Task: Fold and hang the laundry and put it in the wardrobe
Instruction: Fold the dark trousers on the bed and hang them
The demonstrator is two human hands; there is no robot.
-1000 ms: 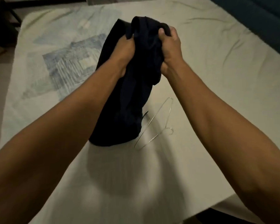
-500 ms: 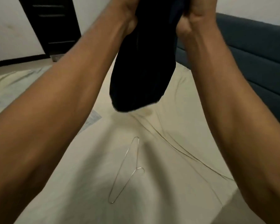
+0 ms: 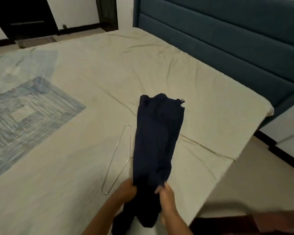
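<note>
Both hands, left (image 3: pixel 127 188) and right (image 3: pixel 165 194), grip a dark navy cloth garment (image 3: pixel 157 138) low in the frame. It lies on a cream-sheeted bed (image 3: pixel 95 82). A thin wire hanger (image 3: pixel 119 160) lies just left; a teal padded headboard (image 3: pixel 227 36) fills the upper right.

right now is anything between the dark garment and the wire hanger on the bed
Nothing visible. The dark garment, held at its near end by the left hand and right hand, lies right beside the wire hanger, its edge overlapping the hook side.

- single head view, no second view to overlap
- looks forward and down across the bed (image 3: pixel 92 82) from its near edge
- headboard (image 3: pixel 227 39) at right, door (image 3: pixel 24 14) beyond the bed's far side
- hands close, low in frame
</note>
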